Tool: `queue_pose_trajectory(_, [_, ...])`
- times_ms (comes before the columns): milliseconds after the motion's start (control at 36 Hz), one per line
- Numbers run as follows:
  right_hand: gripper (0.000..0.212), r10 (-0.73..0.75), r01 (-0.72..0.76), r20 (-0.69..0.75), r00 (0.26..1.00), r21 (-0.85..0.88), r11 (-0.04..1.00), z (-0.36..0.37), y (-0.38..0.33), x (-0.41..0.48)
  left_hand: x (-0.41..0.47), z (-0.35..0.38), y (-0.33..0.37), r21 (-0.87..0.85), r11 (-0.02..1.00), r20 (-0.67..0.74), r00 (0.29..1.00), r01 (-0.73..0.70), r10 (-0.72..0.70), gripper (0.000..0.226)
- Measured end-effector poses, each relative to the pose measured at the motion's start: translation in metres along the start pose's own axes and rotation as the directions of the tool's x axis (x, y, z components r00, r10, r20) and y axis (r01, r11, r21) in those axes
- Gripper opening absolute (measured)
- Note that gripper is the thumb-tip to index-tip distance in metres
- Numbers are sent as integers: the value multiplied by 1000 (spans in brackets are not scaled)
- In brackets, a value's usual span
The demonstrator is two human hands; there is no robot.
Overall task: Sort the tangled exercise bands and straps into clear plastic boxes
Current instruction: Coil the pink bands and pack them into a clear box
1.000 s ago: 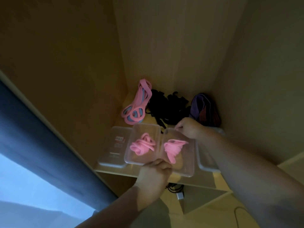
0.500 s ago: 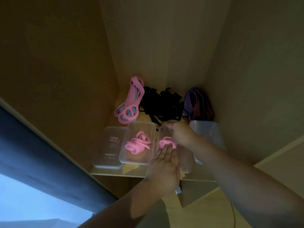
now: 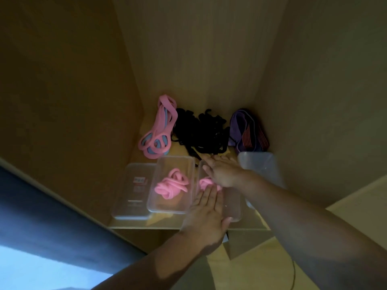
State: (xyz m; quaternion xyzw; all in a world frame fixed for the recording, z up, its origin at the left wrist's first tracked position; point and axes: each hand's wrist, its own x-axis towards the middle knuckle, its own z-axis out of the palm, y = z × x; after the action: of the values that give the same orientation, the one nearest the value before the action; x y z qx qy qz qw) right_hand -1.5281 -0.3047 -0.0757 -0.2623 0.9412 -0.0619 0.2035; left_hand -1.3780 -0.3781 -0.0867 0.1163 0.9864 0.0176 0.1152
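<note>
Both hands are flat with straight fingers and hold nothing. The left hand [image 3: 206, 208] covers the near part of the third clear box [image 3: 232, 206], whose long axis runs from near to far, and the right hand [image 3: 225, 171] covers its far part, above a pink band [image 3: 204, 182] inside. The black straps [image 3: 201, 132] lie tangled on the shelf [image 3: 140, 158] just beyond the right fingertips [image 3: 209, 160], on the far side, so I judge the right hand is nearer to take them.

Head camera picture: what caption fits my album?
Left hand and right hand lie flat over a clear box holding a pink band.
</note>
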Motion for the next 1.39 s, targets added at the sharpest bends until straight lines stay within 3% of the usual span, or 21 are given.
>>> queue_pose_trajectory(83, [43,-4,1,36,999,93,996,-14,-4,-5,-12,7,2,-42,999,-149,989,-15,9,57])
queue_pose_trajectory(194, [34,-30,22,34,999,227,974,-27,-9,-7,-29,17,0,-104,980,-150,976,-171,155,52])
queue_pose_trajectory(278, [31,-5,1,11,1000,301,954,-25,-7,-5,-34,19,-8,-157,969,-297,945,-190,137,46])
queue_pose_trajectory(389, [31,-2,0,6,1000,350,937,-20,-5,-7,-42,27,-8,-190,963,-365,924,-192,112,38])
queue_pose_trajectory(611, [43,4,-1,-42,999,69,998,-9,-12,-21,-56,29,-4,-184,964,-526,848,-189,66,34])
queue_pose_trajectory(722, [51,-111,114,-125,986,16,993,-1,-12,-36,-56,43,6,-189,976,-544,839,-112,-9,34])
queue_pose_trajectory(833, [55,-134,136,-39,990,54,989,4,-6,-46,-52,55,7,-152,983,-627,779,-106,-13,30])
queue_pose_trajectory(972, [60,-96,96,-5,995,-75,993,14,-6,-49,-51,58,7,-106,985,-700,714,-136,23,33])
queue_pose_trajectory(1111, [63,-65,60,-30,997,-149,987,23,-8,-44,-50,55,9,-160,981,-683,730,-113,-27,34])
queue_pose_trajectory(1222, [66,-50,53,28,998,-133,990,16,-9,-45,-51,52,15,-193,977,-663,746,-92,-61,32])
queue_pose_trajectory(1333, [64,-36,38,50,998,-47,998,6,-9,-45,-53,50,11,-123,989,-612,791,-84,-9,38])
queue_pose_trajectory(1389, [51,-20,19,7,1000,84,996,0,-5,-44,-52,47,9,-32,996,-600,798,-78,43,35])
